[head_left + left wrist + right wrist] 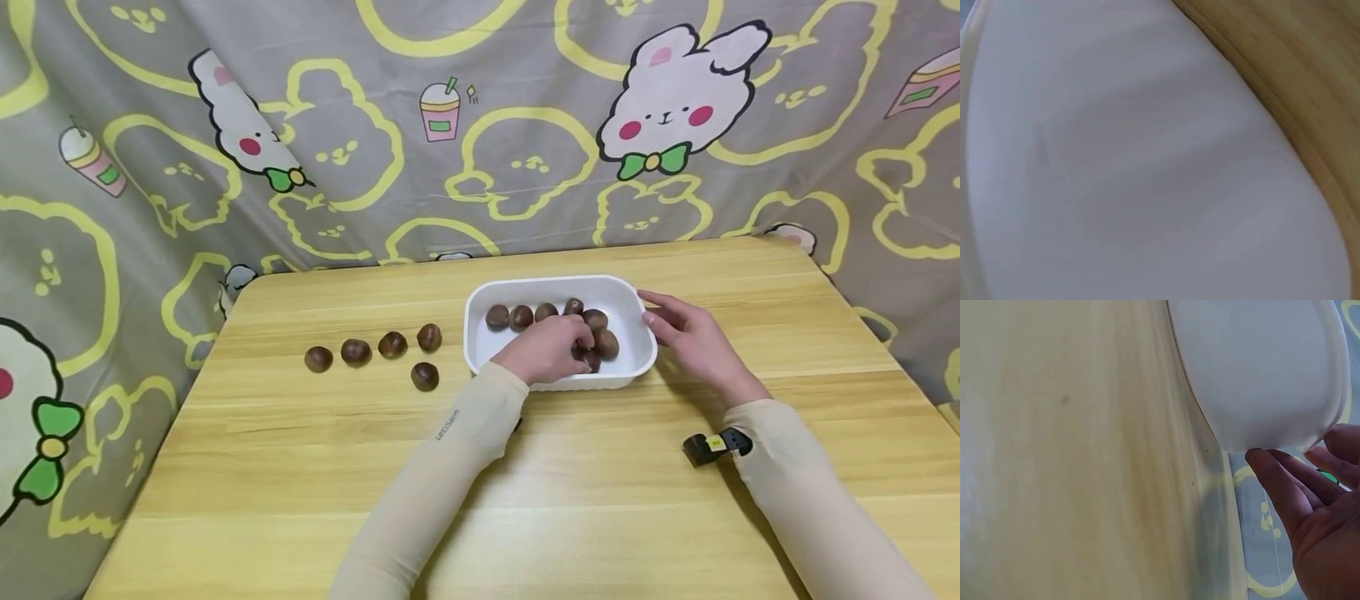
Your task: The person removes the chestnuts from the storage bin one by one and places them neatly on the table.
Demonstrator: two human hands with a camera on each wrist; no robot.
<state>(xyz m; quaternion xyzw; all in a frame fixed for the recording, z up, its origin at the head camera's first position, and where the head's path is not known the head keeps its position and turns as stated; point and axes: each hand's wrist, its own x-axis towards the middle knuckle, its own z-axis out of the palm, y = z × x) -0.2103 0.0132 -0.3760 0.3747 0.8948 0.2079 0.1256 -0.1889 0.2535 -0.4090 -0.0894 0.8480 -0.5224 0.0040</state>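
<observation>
In the head view a white plastic tray (495, 287) holds several brown chestnuts (497, 317). My left hand (551, 346) reaches over its near rim from the left, with thumb and fingers bent around a chestnut (590, 360) and partly hiding it. The right hand (693, 337) is at the tray's right end; its thumb and extended fingers touch the outside of the rim. In the right wrist view those fingers (1279, 484) meet the tray's rounded end (1260, 375). Only the tray's wall (1147, 162) fills most of the left wrist view; no hand shows there.
Left of the tray several chestnuts (356, 352) lie in a row on the wooden table (300, 483), with one chestnut (425, 377) in front of the row's right end. A patterned curtain (525, 192) hangs behind the table's back edge.
</observation>
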